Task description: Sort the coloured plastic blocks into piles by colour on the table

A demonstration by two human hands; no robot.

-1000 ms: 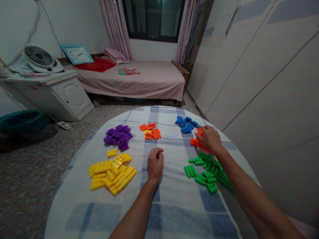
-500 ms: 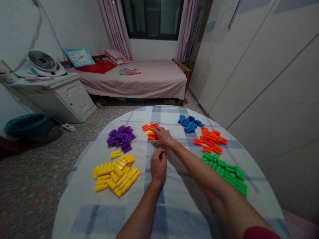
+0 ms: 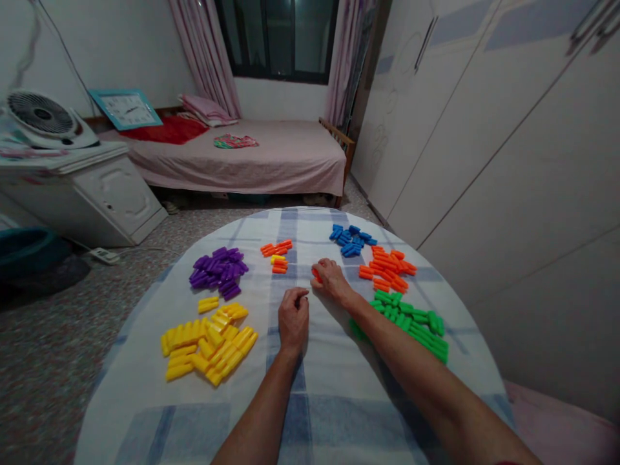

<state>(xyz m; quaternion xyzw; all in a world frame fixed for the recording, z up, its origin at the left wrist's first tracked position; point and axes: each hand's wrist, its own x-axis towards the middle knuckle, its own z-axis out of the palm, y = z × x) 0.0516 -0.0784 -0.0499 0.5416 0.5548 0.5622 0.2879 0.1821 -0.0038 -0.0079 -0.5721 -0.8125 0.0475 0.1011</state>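
Note:
My right hand (image 3: 330, 281) is closed around an orange plastic tube block (image 3: 316, 274), which shows at the fingertips just over the tablecloth. My left hand (image 3: 294, 320) rests on the cloth nearer to me, its fingers curled in and nothing visible in them. Ahead and to the left of both hands lies a small group of orange blocks (image 3: 277, 248) with a yellow block (image 3: 278, 259) among them. To the right of my right hand spreads a pile of orange blocks (image 3: 387, 268). Green blocks (image 3: 411, 323) lie partly behind my right forearm.
Purple blocks (image 3: 219, 270) and a yellow pile (image 3: 213, 342) lie on the left of the round table (image 3: 261, 426). Blue blocks (image 3: 351, 240) are at the far right. Beyond stand a bed (image 3: 242, 165), a cabinet (image 3: 116, 194) with a fan (image 3: 46, 119), and a wardrobe (image 3: 484, 161).
My right hand has left the small orange group and moved right with an orange block in its fingers. My left hand stays curled on the cloth. The view has turned slightly right.

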